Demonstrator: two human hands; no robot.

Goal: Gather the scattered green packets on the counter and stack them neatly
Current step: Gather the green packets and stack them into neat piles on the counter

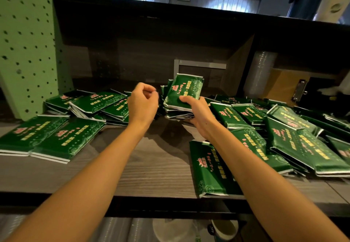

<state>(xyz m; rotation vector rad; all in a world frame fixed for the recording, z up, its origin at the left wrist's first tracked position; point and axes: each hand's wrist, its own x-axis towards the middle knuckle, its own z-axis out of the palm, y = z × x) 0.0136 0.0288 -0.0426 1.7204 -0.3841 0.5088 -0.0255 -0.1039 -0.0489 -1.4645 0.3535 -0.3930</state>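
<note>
My right hand (198, 113) grips a small stack of green packets (182, 94), tilted up above the wooden counter (151, 167), thumb on the top packet. My left hand (143, 102) hovers just left of that stack with its fingers curled and nothing in them. Several green packets (98, 101) lie overlapped at the back left, and two flat piles (43, 137) sit side by side at the near left. A larger jumble of packets (295, 139) covers the right side, one packet (208, 167) lying near the front edge under my right forearm.
A green pegboard panel (28, 42) stands at the left. A dark back wall and overhanging shelf (170, 23) close the counter behind. Stacked clear cups (263, 71) and a clipboard (295, 88) sit at the back right. A cup (223, 230) shows below the counter edge.
</note>
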